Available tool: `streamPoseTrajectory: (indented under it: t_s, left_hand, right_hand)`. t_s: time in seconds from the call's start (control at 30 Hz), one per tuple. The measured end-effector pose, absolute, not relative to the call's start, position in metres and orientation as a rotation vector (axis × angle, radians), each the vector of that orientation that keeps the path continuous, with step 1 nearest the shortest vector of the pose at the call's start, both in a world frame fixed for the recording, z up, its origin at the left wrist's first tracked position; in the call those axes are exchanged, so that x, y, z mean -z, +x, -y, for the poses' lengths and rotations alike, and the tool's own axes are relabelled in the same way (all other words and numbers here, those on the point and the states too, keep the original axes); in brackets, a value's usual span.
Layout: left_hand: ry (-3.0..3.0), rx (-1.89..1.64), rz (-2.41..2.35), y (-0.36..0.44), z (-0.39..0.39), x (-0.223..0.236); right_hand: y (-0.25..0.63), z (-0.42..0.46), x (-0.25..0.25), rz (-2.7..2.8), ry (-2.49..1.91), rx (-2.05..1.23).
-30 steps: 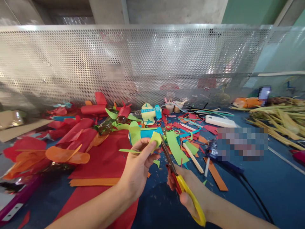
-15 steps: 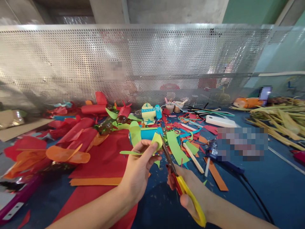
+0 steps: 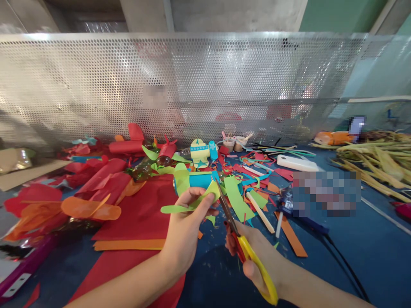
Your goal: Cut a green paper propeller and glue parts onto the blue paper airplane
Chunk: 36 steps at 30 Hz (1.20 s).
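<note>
Gripping scissors [image 3: 228, 210] with right fingers [image 3: 251, 270]; pinching green paper [image 3: 212, 188] between left fingers [image 3: 203, 205], with one end just past them. Looks very light, bendy, probably easy to crease: better to hold softly, away from the scissors.

Two bare hands [image 3: 186, 231], two bare forearms [image 3: 138, 277]

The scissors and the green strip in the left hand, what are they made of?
Scissors: blades probably metal, being dark grey and slightly shiny; handles likely plastic, looking smooth and bright yellow and red. Green strip: matt, thin, evenly coloured, so maybe paper or craft foam.
</note>
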<state>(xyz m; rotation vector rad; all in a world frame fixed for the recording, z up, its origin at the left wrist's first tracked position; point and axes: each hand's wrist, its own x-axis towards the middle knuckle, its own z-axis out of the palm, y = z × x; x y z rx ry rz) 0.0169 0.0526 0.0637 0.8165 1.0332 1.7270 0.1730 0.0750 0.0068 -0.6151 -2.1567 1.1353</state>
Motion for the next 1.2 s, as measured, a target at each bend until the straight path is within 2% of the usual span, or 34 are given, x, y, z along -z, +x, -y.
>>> streamPoseTrajectory:
  t_s: [0.73, 1.2]
  left_hand:
    - [0.826, -1.706, -1.033, 0.015, -0.053, -0.063]
    - [0.777, -1.724, -1.048, 0.015, -0.052, -0.068]
  right_hand:
    - [0.175, -0.074, -0.016, 2.134, -0.692, -1.223]
    - [0.179, -0.076, -0.009, 2.160, -0.703, -1.155]
